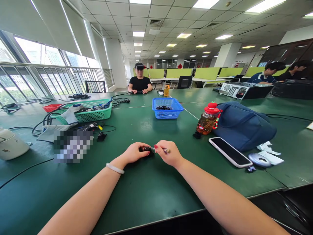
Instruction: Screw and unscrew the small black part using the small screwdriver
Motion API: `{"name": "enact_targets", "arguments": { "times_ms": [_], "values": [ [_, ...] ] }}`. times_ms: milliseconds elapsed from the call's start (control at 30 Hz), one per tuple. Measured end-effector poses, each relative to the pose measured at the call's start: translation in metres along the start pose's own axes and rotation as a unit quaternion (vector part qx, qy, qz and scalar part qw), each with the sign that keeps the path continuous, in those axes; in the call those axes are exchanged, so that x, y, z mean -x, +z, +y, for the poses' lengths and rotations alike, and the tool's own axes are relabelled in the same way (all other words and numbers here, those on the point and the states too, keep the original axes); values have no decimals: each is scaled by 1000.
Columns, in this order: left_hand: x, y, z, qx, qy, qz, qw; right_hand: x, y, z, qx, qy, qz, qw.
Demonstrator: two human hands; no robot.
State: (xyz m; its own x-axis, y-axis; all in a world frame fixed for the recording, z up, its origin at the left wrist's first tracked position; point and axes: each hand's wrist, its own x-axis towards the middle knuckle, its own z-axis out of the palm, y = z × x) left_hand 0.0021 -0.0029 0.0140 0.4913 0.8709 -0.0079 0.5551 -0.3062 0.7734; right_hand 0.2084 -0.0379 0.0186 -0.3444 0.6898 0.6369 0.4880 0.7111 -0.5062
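Observation:
My left hand (135, 152), with a pale bangle at the wrist, is closed on a small black part (147, 151) close to the green tabletop. Its exact kind is hidden by my fingers. Pinched in my right hand (168, 152) is a slim pen-like tool (167, 150) with a rounded brownish end. A silvery piece shows between the two hands, against the black part; I cannot tell whether it belongs to the tool. Both hands are nearly touching. Beyond them stands a blue plastic basket (167, 113) with small black pieces inside.
Left are a green basket (99, 115) with gloves and cables, a small black piece (101, 136) and a white container (11, 143). To the right lie a drink bottle (206, 122), a navy bag (244, 125) and a phone (230, 151). A person (140, 81) sits opposite.

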Motion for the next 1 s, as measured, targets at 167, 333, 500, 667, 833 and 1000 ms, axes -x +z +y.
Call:
{"name": "enact_targets", "arguments": {
  "times_ms": [167,333,500,667,833,1000],
  "values": [
    [-1,0,-2,0,-5,1,1000,2,3,0,70,-89,-13,993],
    [-2,-1,0,2,-3,2,1000,3,6,1,144,-172,-10,974],
    [-1,-2,1,-1,11,-14,1000,0,7,4,187,-230,-3,955],
    [-1,-2,0,4,-3,-22,1000,-2,-4,4,26,-53,54,997],
    [-2,-2,-2,4,-13,-29,999,-3,-11,2,-177,114,102,972],
    [-2,-2,-1,3,-11,-29,1000,-3,-9,0,-179,111,73,975]
  ]
}}
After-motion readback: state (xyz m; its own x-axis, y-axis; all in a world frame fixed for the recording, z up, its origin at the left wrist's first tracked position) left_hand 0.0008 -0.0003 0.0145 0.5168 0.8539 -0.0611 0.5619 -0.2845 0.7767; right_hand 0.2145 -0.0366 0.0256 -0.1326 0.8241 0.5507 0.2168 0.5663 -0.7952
